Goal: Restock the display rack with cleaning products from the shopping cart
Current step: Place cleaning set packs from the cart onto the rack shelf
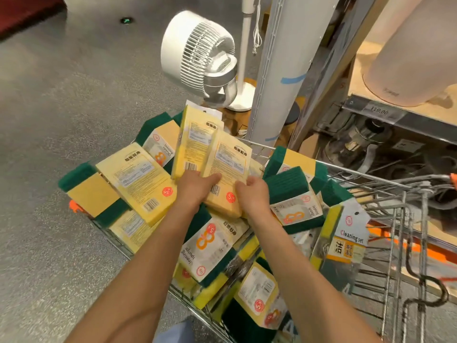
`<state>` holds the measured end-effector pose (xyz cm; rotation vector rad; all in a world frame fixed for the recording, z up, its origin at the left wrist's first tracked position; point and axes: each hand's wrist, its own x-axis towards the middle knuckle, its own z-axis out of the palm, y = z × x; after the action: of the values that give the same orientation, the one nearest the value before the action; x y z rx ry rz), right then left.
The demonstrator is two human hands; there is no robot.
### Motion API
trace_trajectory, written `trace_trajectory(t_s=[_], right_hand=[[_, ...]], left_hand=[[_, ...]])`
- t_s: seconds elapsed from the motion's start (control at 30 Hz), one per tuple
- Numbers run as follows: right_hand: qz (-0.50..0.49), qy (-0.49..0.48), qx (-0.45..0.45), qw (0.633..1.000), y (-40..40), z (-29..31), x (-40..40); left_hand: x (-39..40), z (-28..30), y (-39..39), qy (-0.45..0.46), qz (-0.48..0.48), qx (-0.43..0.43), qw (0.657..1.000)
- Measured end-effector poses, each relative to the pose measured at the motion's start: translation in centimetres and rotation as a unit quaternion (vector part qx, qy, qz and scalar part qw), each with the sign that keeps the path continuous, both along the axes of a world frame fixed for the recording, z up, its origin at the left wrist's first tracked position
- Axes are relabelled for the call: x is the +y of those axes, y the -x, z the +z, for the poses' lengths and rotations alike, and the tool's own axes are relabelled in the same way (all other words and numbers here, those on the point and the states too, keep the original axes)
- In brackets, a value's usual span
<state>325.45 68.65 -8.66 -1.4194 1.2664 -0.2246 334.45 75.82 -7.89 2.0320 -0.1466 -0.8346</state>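
My left hand [195, 186] covers the lower edge of the sponge pack [226, 167] I hold; my right hand [252, 194] hides its corner. The shopping cart [395, 199] runs off the bottom edge. The shelf price tag [379, 110] is blurred.

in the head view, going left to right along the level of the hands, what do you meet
green and yellow sponge pack at the cart's left edge → back-label sponge pack → left hand → right hand → green scouring pad pack → cleaning set pack → wire shopping cart side
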Motion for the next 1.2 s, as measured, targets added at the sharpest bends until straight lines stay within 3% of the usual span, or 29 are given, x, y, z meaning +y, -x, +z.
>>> trace_trajectory(t_s=[0.13, 0.33, 0.57, 0.73, 0.87, 0.93, 1.07, 1.2], right_hand=[[-0.051, -0.025, -0.012, 0.998, 0.1, -0.5, -0.1], [-0.062, -0.102, -0.116, 0.986, 0.2, 2.5, 0.3], [0.117, -0.152, -0.285, 0.939, -1.6, 9.3, 4.7], [0.263, -0.166, -0.327, 0.892, -3.7, 11.0, 12.5], [0.366, 0.063, -0.253, 0.893, -4.4, 11.0, 22.1], [0.409, 0.165, -0.238, 0.865, -3.8, 10.9, 27.1], [0.544, 0.175, -0.174, 0.802, -2.0, 10.0, 36.4], [0.646, 0.132, -0.126, 0.741, 0.5, 8.7, 44.5]], left_hand=[[0.4, -0.3, 0.7, 0.035, 0.008, 0.024, 0.999], [2.1, 2.8, 0.8, 0.130, 0.049, 0.010, 0.990], [10.4, 8.2, -0.4, 0.244, 0.114, 0.018, 0.963], [19.9, 11.0, 0.2, 0.412, 0.186, 0.059, 0.890], [28.8, 10.6, 3.2, 0.402, 0.281, -0.055, 0.869], [32.7, 9.9, 5.3, 0.400, 0.332, -0.082, 0.850], [39.9, 8.6, 9.6, 0.452, 0.433, -0.087, 0.776], [46.1, 6.4, 13.5, 0.459, 0.480, -0.050, 0.746]])
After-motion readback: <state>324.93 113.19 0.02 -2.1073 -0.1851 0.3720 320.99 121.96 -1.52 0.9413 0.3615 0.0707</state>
